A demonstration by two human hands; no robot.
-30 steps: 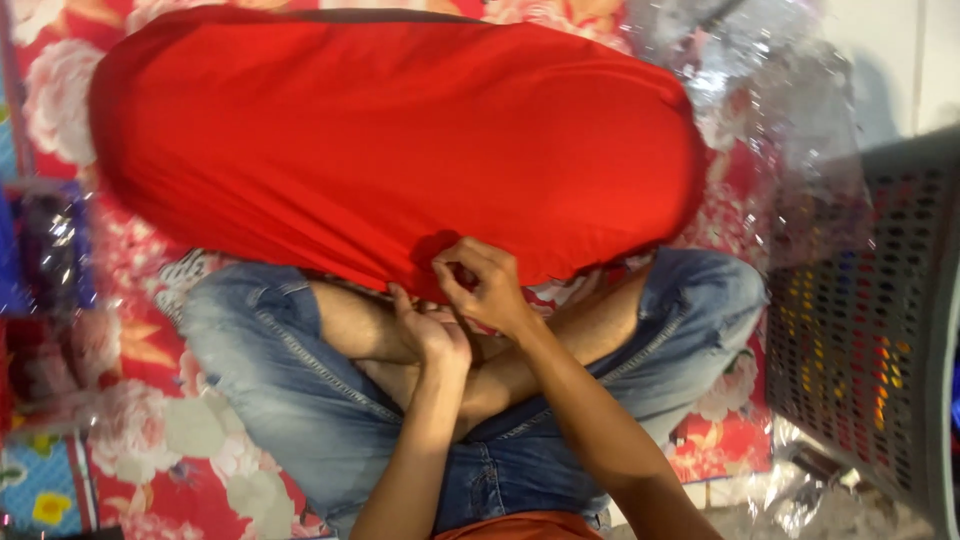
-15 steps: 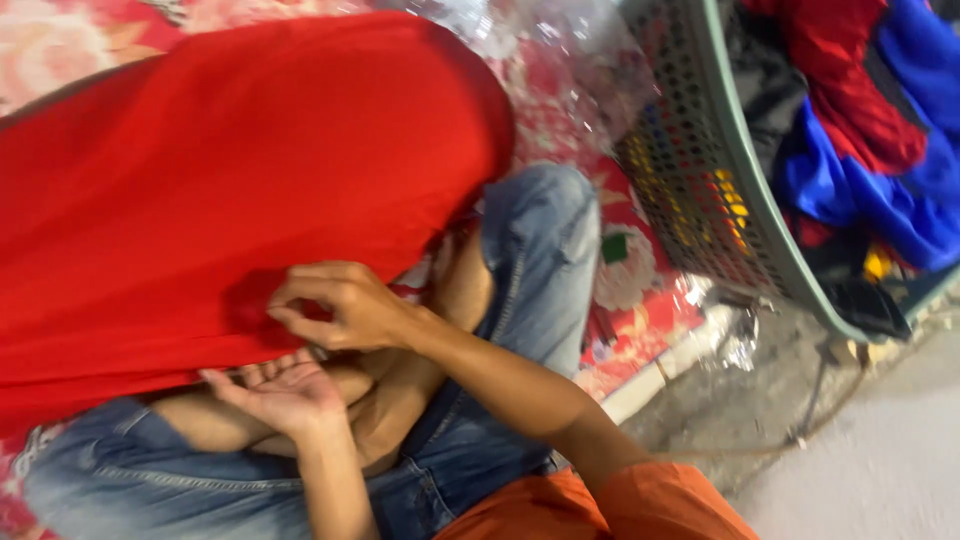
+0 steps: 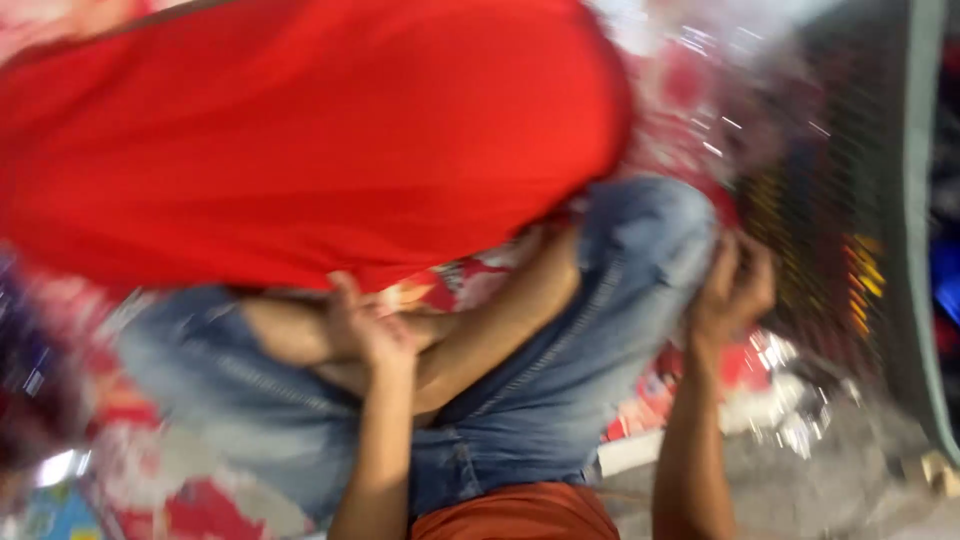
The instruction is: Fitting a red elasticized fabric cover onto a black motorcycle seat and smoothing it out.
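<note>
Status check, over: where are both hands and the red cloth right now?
Left hand at the near edge of the red cloth, grip unclear in blur. Right hand off the cloth, raised beside the perforated basket. Nothing between hands and cloth.

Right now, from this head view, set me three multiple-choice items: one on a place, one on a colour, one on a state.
1. Where is the right hand?
A. On the red cloth
B. Beside the right knee, near the perforated basket
C. Out of view

2. What colour is the big cloth over the lap?
A. Red
B. Green
C. White

3. How does the left hand stand?
A. Flat on the floor
B. At the cloth's near edge, above the crossed legs
C. Inside the basket

Answers: B, the hand is raised by the denim knee; A, the cloth is plainly red; B, its fingers meet the cloth's edge.
</note>
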